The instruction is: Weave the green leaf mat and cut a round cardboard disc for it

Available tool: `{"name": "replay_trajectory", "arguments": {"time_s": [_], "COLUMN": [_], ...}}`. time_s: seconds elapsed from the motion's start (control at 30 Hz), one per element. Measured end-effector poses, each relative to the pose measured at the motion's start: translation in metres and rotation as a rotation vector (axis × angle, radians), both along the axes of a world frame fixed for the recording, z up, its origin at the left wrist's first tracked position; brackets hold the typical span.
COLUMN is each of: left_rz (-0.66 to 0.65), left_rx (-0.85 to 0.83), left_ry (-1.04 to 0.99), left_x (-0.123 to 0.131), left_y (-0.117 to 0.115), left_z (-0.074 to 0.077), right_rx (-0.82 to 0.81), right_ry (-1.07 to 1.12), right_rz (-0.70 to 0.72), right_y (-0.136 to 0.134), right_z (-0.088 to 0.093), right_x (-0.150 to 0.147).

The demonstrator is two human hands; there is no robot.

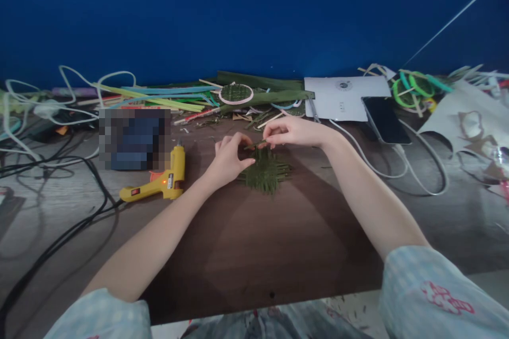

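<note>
A small woven mat of dark green leaf strips [264, 175] lies on the brown table, its loose ends sticking out around the edges. Above its far edge, a narrow green leaf strip [254, 145] runs between my two hands. My right hand [292, 130] pinches the strip's right part between thumb and fingertips. My left hand [228, 160] is curled around the left end of the strip, its thumb low by the mat's upper left corner. Exactly how the left fingers grip is partly hidden.
A yellow glue gun [170, 179] with a lit orange light lies left of my left hand, its black cable [93, 212] trailing. Coloured strips, leaves and a pink-rimmed woven oval [236, 94] crowd the back. White paper [338, 98] and a phone [385, 120] lie right.
</note>
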State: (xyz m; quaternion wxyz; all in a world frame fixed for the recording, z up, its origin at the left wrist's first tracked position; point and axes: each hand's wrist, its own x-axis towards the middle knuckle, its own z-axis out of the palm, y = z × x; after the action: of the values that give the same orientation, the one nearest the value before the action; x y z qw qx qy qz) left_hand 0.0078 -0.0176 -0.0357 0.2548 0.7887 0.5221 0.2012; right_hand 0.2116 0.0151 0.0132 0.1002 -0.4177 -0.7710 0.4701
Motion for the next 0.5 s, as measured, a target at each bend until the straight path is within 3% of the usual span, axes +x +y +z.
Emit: {"name": "replay_trajectory", "arguments": {"time_s": [0.5], "left_rz": [0.016], "left_rx": [0.041], "left_ry": [-0.030], "left_x": [0.0010], "left_y": [-0.0021], "left_z": [-0.0011], "right_rx": [-0.001], "right_ry": [0.006], "right_rz": [-0.031], "right_y": [0.0013], "right_z": [-0.0039], "right_x": [-0.0005]}}
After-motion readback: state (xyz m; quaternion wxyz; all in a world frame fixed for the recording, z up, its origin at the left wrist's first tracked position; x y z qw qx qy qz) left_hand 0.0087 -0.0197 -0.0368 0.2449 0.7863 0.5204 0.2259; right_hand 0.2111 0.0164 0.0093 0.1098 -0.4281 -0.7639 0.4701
